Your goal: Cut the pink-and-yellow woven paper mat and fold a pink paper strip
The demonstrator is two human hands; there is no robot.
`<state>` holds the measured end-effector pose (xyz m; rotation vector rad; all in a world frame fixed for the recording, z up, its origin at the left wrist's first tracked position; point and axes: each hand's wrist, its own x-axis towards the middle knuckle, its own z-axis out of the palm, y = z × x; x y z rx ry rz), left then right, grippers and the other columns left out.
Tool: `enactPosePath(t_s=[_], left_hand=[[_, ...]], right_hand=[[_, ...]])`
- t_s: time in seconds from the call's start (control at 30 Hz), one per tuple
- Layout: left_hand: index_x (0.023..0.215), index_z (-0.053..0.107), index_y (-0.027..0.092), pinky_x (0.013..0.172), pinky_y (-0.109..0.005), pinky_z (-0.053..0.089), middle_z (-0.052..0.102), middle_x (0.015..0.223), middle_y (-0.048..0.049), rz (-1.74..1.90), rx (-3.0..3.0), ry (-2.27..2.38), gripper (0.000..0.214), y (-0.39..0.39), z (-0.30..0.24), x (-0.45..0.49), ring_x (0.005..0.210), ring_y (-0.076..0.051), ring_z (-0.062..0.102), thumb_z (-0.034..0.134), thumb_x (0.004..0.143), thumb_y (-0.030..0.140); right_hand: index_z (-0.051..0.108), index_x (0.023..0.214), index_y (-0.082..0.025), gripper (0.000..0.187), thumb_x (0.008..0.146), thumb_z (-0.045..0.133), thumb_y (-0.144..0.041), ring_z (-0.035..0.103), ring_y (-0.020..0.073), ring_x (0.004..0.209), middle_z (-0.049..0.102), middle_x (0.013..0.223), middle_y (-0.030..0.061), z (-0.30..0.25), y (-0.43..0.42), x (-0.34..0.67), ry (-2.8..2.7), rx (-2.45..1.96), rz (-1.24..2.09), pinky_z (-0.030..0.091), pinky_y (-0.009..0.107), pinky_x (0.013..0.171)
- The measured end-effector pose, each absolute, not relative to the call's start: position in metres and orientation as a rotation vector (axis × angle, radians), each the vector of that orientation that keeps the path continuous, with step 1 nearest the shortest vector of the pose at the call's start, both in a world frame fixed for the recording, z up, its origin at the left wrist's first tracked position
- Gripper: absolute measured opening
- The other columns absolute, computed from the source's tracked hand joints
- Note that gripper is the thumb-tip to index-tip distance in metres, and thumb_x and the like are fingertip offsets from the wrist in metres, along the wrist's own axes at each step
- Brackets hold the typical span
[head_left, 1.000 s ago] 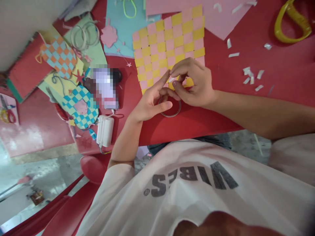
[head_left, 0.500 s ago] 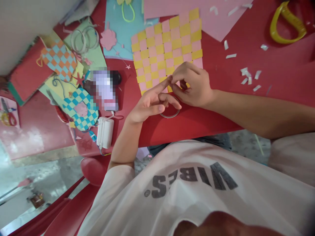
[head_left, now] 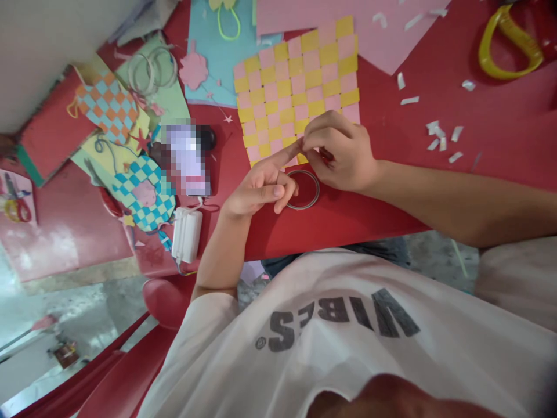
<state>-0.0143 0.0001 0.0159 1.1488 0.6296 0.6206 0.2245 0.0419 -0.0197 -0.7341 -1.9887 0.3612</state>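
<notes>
My left hand (head_left: 265, 188) is held over the red table with its index finger stretched out and the other fingers curled loosely toward the thumb. My right hand (head_left: 342, 151) pinches at the tip of that index finger; anything between its fingertips is too small to make out. Under the hands lies a thin pale ring (head_left: 318, 194), like a narrow roll of tape, partly covered by my left fingers. Just beyond sits a woven paper sheet (head_left: 285, 87) in a pink and yellow check, its near right part hidden by my right hand.
White scraps (head_left: 435, 129) are scattered to the right, near a yellow tape dispenser (head_left: 487, 52). On the left are a blurred phone (head_left: 185, 157), a white power bank (head_left: 187, 235), a blue checked paper piece (head_left: 145, 217), an orange checked one (head_left: 104, 107) and scissors (head_left: 107, 197).
The lower fingers of my left hand have curled in toward the thumb, uncovering more of the ring. My right hand stays at the index fingertip.
</notes>
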Motion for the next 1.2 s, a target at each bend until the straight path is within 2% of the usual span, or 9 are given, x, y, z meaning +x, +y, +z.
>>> enactPosePath(t_s=[0.17,0.27,0.33,0.47,0.6,0.7,0.83,1.03,1.2], left_hand=[[0.168,0.049,0.023,0.085,-0.047,0.059,0.058,0.054,0.0087,0.632,1.132,0.598,0.103,0.0,0.02,-0.012,0.042,-0.013,0.054,0.078,0.086,0.079],[0.167,0.05,0.024,0.085,-0.046,0.06,0.061,0.055,0.0081,0.643,1.108,0.605,0.101,-0.001,0.022,-0.012,0.043,-0.013,0.054,0.078,0.087,0.078],[0.167,0.05,0.022,0.084,-0.046,0.062,0.069,0.063,0.0038,0.655,1.08,0.643,0.105,-0.001,0.022,-0.013,0.044,-0.013,0.056,0.079,0.084,0.08],[0.169,0.048,0.019,0.084,-0.049,0.065,0.083,0.093,-0.0105,0.691,1.037,0.715,0.112,-0.001,0.022,-0.015,0.049,-0.015,0.065,0.078,0.081,0.084],[0.169,0.048,0.018,0.088,-0.052,0.065,0.085,0.098,-0.0126,0.703,1.049,0.692,0.111,0.0,0.024,-0.016,0.049,-0.016,0.066,0.075,0.084,0.084],[0.17,0.047,0.019,0.088,-0.051,0.065,0.085,0.098,-0.0126,0.694,1.036,0.7,0.112,0.001,0.024,-0.017,0.052,-0.017,0.068,0.077,0.083,0.083],[0.169,0.048,0.019,0.082,-0.048,0.064,0.085,0.097,-0.0124,0.685,1.026,0.707,0.11,0.0,0.025,-0.017,0.059,-0.021,0.074,0.078,0.083,0.081],[0.166,0.052,0.021,0.071,-0.042,0.063,0.085,0.088,-0.0091,0.667,1.047,0.687,0.102,0.0,0.027,-0.014,0.057,-0.02,0.072,0.076,0.086,0.079],[0.159,0.06,0.02,0.066,-0.041,0.06,0.083,0.086,-0.0096,0.696,1.036,0.709,0.098,0.001,0.025,-0.013,0.059,-0.021,0.073,0.076,0.084,0.08]], right_hand=[[0.054,0.103,-0.029,0.021,0.098,0.059,-0.009,0.074,0.0192,0.091,0.075,0.109,0.0022,-0.02,0.04,0.226,-2.028,-0.748,0.394,0.054,0.035,0.068],[0.055,0.103,-0.029,0.015,0.102,0.059,-0.015,0.073,0.0197,0.089,0.075,0.107,0.0023,-0.022,0.04,0.226,-2.017,-0.773,0.374,0.055,0.036,0.068],[0.059,0.109,-0.03,0.011,0.105,0.058,-0.02,0.074,0.0204,0.09,0.075,0.11,0.0023,-0.023,0.041,0.225,-2.004,-0.78,0.37,0.055,0.036,0.067],[0.066,0.112,-0.033,0.009,0.109,0.058,-0.038,0.075,0.0218,0.089,0.077,0.111,0.0023,-0.025,0.043,0.226,-1.988,-0.892,0.445,0.059,0.039,0.069],[0.07,0.11,-0.032,0.022,0.111,0.055,-0.048,0.073,0.0219,0.081,0.079,0.109,0.0031,-0.02,0.043,0.227,-1.99,-1.003,0.543,0.061,0.042,0.075],[0.071,0.108,-0.03,0.026,0.112,0.053,-0.049,0.067,0.0184,0.069,0.081,0.109,0.0024,-0.015,0.043,0.226,-1.994,-0.985,0.537,0.059,0.041,0.072],[0.071,0.104,-0.029,0.027,0.112,0.052,-0.047,0.067,0.0194,0.07,0.081,0.101,0.0025,-0.016,0.043,0.226,-2.009,-1.006,0.49,0.056,0.042,0.071],[0.066,0.095,-0.032,0.012,0.103,0.064,-0.041,0.065,0.0224,0.076,0.079,0.098,0.001,-0.015,0.044,0.228,-2.064,-1.056,0.544,0.055,0.046,0.078],[0.062,0.095,-0.03,0.004,0.098,0.064,-0.031,0.067,0.0243,0.078,0.076,0.1,0.0037,-0.009,0.043,0.226,-2.068,-1.025,0.611,0.053,0.046,0.075]])
